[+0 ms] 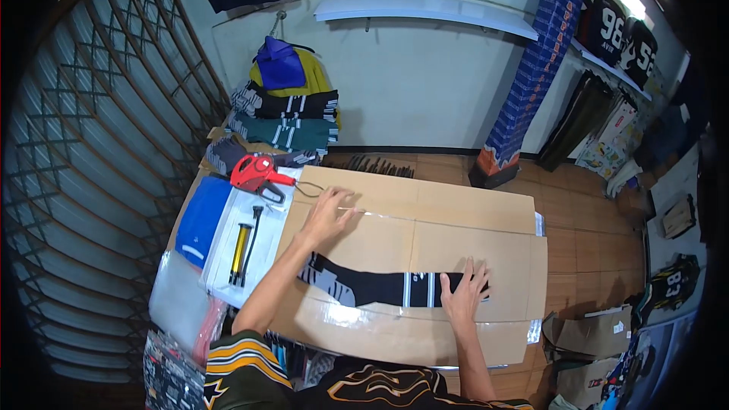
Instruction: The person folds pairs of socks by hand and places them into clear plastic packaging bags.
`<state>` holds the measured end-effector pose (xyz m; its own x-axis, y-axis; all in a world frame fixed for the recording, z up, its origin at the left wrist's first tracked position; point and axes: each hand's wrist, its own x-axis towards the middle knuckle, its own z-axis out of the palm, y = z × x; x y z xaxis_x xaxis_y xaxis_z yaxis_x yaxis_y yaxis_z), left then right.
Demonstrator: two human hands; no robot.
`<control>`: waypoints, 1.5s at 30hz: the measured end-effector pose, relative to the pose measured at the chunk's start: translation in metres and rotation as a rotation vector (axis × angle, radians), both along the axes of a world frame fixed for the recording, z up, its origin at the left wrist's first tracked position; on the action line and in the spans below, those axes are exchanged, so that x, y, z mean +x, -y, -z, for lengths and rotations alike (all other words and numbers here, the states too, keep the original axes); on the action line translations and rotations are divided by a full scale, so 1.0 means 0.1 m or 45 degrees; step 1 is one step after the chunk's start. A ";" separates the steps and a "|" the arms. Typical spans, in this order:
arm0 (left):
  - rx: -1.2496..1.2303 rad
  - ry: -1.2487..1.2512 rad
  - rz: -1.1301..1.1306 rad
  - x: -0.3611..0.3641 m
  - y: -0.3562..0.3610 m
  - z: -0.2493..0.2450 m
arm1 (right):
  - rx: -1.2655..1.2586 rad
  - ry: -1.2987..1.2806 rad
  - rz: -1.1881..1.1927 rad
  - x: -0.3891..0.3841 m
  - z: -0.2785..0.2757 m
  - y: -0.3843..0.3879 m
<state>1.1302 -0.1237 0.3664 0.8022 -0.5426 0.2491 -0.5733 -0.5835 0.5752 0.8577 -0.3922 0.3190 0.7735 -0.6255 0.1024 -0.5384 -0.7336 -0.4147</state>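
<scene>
A long black sock with grey patterning at the foot and white stripes near the cuff lies flat across a cardboard sheet. My right hand rests on its cuff end, fingers spread. Further up and to the left, my left hand hovers close over the cardboard beyond the sock's foot, its fingers curved and apart. Just past that hand, a red handheld tool lies with a thin cord trailing toward my fingers.
A yellow and black hand pump sits on a white surface at left, beside a blue folded cloth. Folded socks are stacked behind. Open cardboard boxes stand on the floor at right; a metal folding gate lines the left.
</scene>
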 end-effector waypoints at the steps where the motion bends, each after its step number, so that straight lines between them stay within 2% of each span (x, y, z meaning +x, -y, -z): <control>1: 0.016 0.040 0.024 0.29 0.04 0.03 | -0.072 -0.097 0.008 0.00 0.10 -0.01; 2: 0.013 0.040 0.040 0.61 0.08 0.12 | -0.143 -0.198 0.018 0.00 0.18 -0.02; 4: 0.028 0.125 0.069 1.23 0.15 0.28 | -0.189 -0.179 0.036 0.00 0.25 -0.03; 6: 0.157 0.090 -0.030 1.69 0.27 0.26 | -0.189 -0.176 0.058 0.03 0.21 -0.06; 11: 0.314 0.014 -0.190 2.81 0.48 0.53 | -0.196 -0.212 0.080 0.06 0.15 -0.10; 13: 0.404 -0.053 -0.341 3.13 0.57 0.65 | -0.203 -0.232 0.087 0.05 0.15 -0.09; 20: 0.453 -0.121 -0.537 3.88 0.74 0.97 | -0.207 -0.310 0.090 0.07 0.19 -0.07; 28: 0.656 -0.146 -0.490 4.21 0.77 1.14 | -0.201 -0.326 0.062 0.09 0.17 -0.06; 30: 0.457 -0.077 -0.517 4.22 0.74 1.18 | -0.211 -0.320 0.050 0.09 0.16 -0.06; 32: 0.399 -0.032 -0.514 4.25 0.67 1.21 | -0.195 -0.331 0.057 0.10 0.13 -0.07; 34: 0.084 -0.011 -0.532 4.33 0.60 1.25 | -0.198 -0.323 0.059 0.09 0.14 -0.07; 35: -0.038 0.144 -0.565 4.29 0.57 1.24 | -0.198 -0.319 0.062 0.08 0.15 -0.07; 36: -0.039 0.158 -0.568 4.29 0.52 1.18 | -0.196 -0.306 0.059 0.08 0.16 -0.06; 40: -0.621 0.363 -0.688 4.20 0.23 0.81 | -0.188 -0.273 0.073 0.07 0.15 -0.07; 45: -0.793 0.405 -0.746 3.82 -0.42 0.01 | -0.195 -0.227 0.062 0.05 0.20 -0.08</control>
